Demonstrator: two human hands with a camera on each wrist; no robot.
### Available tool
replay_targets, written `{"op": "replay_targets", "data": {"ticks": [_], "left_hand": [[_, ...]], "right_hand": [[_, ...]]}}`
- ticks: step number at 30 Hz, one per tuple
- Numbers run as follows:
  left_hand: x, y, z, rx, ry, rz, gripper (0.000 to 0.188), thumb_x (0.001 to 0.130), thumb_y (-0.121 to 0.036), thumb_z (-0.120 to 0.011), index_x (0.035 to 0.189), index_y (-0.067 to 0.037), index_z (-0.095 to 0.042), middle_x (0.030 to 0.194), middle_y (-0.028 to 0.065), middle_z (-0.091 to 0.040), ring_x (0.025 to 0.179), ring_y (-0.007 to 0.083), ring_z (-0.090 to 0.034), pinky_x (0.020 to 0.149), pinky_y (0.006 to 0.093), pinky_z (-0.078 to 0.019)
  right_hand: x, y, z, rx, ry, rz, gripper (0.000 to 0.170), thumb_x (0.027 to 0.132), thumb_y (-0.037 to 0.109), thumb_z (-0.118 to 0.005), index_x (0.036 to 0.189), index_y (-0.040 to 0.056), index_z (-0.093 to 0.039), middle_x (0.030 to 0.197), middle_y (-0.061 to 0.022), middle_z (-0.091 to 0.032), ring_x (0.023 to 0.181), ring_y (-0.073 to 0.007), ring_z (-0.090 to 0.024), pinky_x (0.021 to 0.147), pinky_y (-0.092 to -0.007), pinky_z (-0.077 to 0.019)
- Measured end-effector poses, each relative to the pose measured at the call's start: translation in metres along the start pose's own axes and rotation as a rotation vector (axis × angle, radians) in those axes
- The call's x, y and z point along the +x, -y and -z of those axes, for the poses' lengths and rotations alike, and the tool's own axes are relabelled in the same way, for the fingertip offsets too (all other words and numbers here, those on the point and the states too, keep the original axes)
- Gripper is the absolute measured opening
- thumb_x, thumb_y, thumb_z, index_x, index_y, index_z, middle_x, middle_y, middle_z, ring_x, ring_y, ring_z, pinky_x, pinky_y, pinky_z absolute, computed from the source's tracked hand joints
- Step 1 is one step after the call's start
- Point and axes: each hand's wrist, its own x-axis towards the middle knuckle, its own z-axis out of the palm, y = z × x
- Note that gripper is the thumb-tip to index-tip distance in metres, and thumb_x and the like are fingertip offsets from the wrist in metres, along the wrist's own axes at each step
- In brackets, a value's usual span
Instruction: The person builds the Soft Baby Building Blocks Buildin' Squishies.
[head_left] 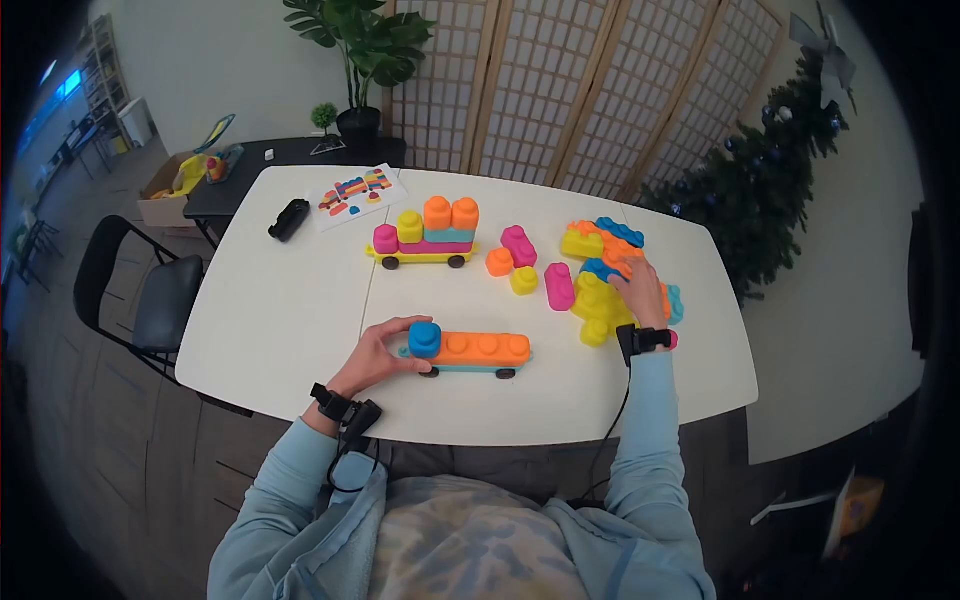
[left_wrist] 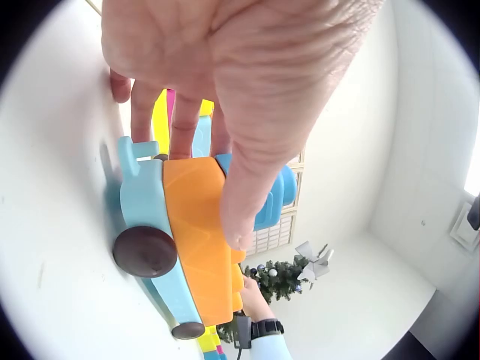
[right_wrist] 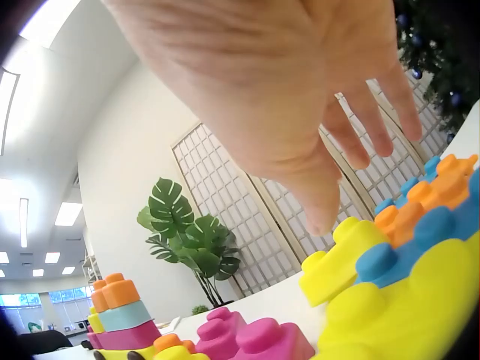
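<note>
A light blue wheeled base (head_left: 462,369) carries a long orange block (head_left: 488,348), with a blue block (head_left: 425,339) on its left end. My left hand (head_left: 375,360) grips that end; in the left wrist view its thumb lies against the orange block (left_wrist: 196,232) and the blue block (left_wrist: 277,202), fingers on the far side. Over the loose pile at the right hovers my right hand (head_left: 642,292), near a blue block (head_left: 602,270) and a yellow one (head_left: 597,300). The right wrist view shows its fingers (right_wrist: 367,120) apart, holding nothing, above a yellow block (right_wrist: 341,259).
Behind stands a second wheeled toy (head_left: 425,246) stacked with pink, yellow, light blue and orange blocks. Loose pink blocks (head_left: 560,287), an orange one (head_left: 499,262) and a yellow one (head_left: 524,281) lie mid-table. A picture sheet (head_left: 357,196) and a black object (head_left: 289,220) are back left.
</note>
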Motion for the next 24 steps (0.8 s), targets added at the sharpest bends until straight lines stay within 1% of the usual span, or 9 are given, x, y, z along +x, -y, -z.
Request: {"op": "replay_targets", "data": {"ticks": [1,3,4,6,11,17,19,22,24], "left_hand": [[0.001,0.008,0.001,0.014,0.008,0.031,0.059,0.075,-0.011,-0.092,0.129,-0.004,-0.07,0.126,0.0054,-0.072,0.119,0.0171,-0.064,0.11,0.0335,-0.0464],[0.001,0.013,0.002,0.034,0.01,0.061,0.058,0.075,-0.013,-0.093,0.128,-0.005,-0.071,0.126,0.0058,-0.072,0.118,0.0175,-0.065,0.108,0.0336,-0.0479],[0.001,0.012,0.001,0.02,0.005,0.065,0.057,0.075,-0.014,-0.093,0.127,-0.005,-0.071,0.124,0.0054,-0.072,0.118,0.0175,-0.065,0.108,0.0335,-0.0481],[0.001,0.014,0.0,0.012,-0.011,0.066,0.057,0.075,-0.014,-0.093,0.127,-0.004,-0.071,0.123,0.0049,-0.072,0.117,0.0176,-0.066,0.108,0.0334,-0.0483],[0.001,0.017,0.002,0.036,0.008,0.057,0.054,0.077,-0.016,-0.092,0.125,-0.004,-0.072,0.119,0.0045,-0.073,0.114,0.017,-0.066,0.106,0.0325,-0.0493],[0.003,0.025,0.003,0.039,0.017,0.018,0.052,0.077,-0.018,-0.092,0.122,-0.004,-0.073,0.117,0.0052,-0.073,0.111,0.0176,-0.067,0.104,0.0327,-0.0501],[0.002,0.023,0.003,0.047,0.022,0.014,0.051,0.077,-0.018,-0.093,0.122,-0.004,-0.073,0.116,0.0053,-0.073,0.11,0.0178,-0.067,0.103,0.0327,-0.0503],[0.003,0.022,0.004,0.048,0.027,0.004,0.051,0.077,-0.017,-0.092,0.122,-0.004,-0.073,0.116,0.0056,-0.073,0.11,0.018,-0.068,0.103,0.0327,-0.0505],[0.003,0.02,0.003,0.042,0.034,0.002,0.05,0.077,-0.017,-0.092,0.121,-0.003,-0.073,0.116,0.0057,-0.073,0.11,0.018,-0.068,0.103,0.0327,-0.0505]], "right_hand": [[0.015,-0.002,-0.008,0.003,0.0,0.002,0.052,0.082,0.019,-0.082,0.128,0.0028,-0.066,0.134,-0.017,-0.065,0.128,-0.0355,-0.057,0.106,-0.0444,-0.0489],[0.049,-0.01,-0.031,0.002,-0.062,0.164,0.055,0.082,0.018,-0.081,0.131,0.0013,-0.063,0.136,-0.0176,-0.064,0.129,-0.0369,-0.057,0.106,-0.0446,-0.0486],[0.06,-0.005,-0.036,0.008,-0.064,0.171,0.055,0.082,0.018,-0.081,0.131,0.0013,-0.063,0.136,-0.0176,-0.064,0.129,-0.0369,-0.057,0.106,-0.0446,-0.0486],[0.08,0.004,-0.045,-0.055,0.048,0.123,0.054,0.084,0.018,-0.079,0.134,0.0028,-0.063,0.138,-0.0177,-0.061,0.13,-0.0364,-0.056,0.111,-0.0432,-0.0457],[0.107,0.012,-0.069,-0.214,0.236,0.015,0.054,0.078,0.016,-0.083,0.129,0.0058,-0.067,0.135,-0.0158,-0.064,0.124,-0.0357,-0.061,0.106,-0.044,-0.05],[0.099,0.022,-0.073,-0.26,0.101,0.14,0.044,0.073,0.009,-0.086,0.112,0.0066,-0.067,0.117,-0.0149,-0.065,0.111,-0.0361,-0.065,0.094,-0.0439,-0.0548],[0.094,0.033,-0.066,-0.176,0.066,0.21,0.04,0.071,0.007,-0.086,0.105,0.006,-0.065,0.112,-0.0148,-0.064,0.108,-0.0359,-0.065,0.091,-0.0439,-0.055],[0.089,0.049,-0.065,-0.081,-0.005,0.239,0.041,0.069,0.007,-0.088,0.103,0.006,-0.066,0.114,-0.0156,-0.065,0.107,-0.0368,-0.066,0.089,-0.045,-0.0566],[0.087,0.056,-0.072,-0.086,0.016,0.237,0.04,0.069,0.007,-0.087,0.103,0.0055,-0.066,0.113,-0.0158,-0.066,0.107,-0.0367,-0.066,0.089,-0.0451,-0.0565]]}}
